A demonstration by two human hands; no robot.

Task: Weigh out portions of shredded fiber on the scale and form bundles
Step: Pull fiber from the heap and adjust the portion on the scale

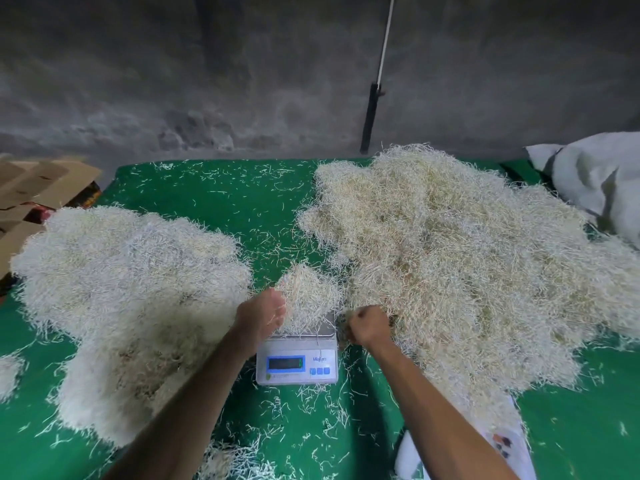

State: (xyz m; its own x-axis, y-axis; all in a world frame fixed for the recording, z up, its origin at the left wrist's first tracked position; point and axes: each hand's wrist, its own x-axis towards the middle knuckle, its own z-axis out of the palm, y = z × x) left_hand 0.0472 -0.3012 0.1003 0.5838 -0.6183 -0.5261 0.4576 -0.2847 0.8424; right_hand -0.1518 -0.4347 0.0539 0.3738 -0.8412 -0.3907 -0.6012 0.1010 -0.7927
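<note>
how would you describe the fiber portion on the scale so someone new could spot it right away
Start at the green table cover, which carries two large heaps of shredded fiber, one left and one right. In the gap between them stands a small white digital scale. The portion is the small clump on its platform, touched by the left hand, the only fiber raised off the cover.
</note>
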